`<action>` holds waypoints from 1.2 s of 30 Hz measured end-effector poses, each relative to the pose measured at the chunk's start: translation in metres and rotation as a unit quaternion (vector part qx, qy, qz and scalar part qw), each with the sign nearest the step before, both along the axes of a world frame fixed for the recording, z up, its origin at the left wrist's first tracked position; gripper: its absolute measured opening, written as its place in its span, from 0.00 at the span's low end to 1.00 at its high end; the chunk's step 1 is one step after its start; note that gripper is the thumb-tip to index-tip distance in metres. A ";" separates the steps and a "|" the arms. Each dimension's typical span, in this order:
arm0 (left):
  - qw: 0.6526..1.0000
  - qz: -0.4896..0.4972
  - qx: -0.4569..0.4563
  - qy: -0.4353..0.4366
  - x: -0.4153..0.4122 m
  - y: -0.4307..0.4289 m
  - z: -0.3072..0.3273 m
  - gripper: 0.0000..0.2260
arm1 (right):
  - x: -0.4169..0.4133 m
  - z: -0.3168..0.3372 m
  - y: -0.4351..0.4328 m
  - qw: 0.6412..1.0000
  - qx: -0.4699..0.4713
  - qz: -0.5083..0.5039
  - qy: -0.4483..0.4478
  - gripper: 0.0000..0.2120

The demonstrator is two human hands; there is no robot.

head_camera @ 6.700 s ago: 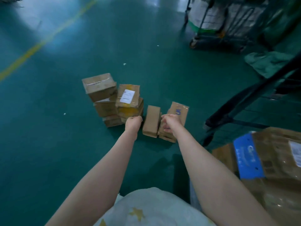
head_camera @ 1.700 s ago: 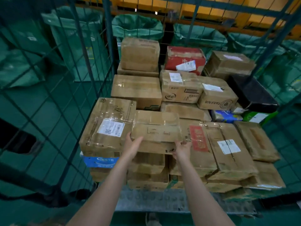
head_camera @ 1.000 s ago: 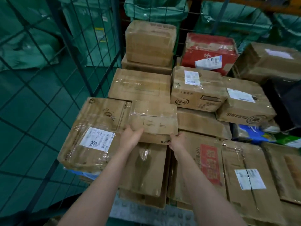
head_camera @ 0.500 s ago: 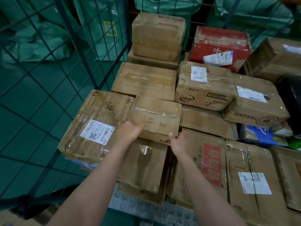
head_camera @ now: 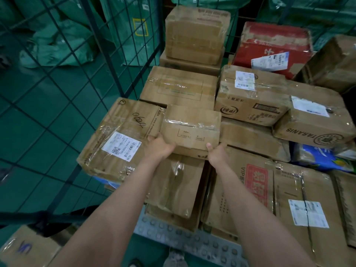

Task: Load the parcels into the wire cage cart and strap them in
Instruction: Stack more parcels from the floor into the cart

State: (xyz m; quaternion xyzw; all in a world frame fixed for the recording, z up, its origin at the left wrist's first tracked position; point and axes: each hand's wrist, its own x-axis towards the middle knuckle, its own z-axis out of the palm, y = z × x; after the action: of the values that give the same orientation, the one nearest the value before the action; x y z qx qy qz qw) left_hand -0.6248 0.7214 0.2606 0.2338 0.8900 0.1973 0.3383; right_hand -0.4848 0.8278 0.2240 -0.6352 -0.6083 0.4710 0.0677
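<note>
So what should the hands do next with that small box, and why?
Probably let go: the small box looks settled on the stacked parcels, yet the left hand and right hand grip its near corners.

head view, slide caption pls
Left hand and right hand hold a small brown parcel atop stacked boxes in the wire cage cart.

I read TARANIS, upside down, on the tape-wrapped brown cardboard box (head_camera: 312, 124), and VIP on the red-panelled brown carton (head_camera: 256, 189).
</note>
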 end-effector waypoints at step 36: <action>0.898 0.404 0.172 -0.040 0.010 -0.326 0.003 0.14 | -0.104 0.008 -0.307 0.920 0.018 0.380 0.094 0.06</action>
State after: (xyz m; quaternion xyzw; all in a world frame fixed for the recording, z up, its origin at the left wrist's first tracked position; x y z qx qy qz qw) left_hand -0.6152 0.3952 0.2634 -0.0990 0.8459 0.4759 0.2193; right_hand -0.5884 0.5210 0.2321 -0.3077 -0.8035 0.5073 -0.0483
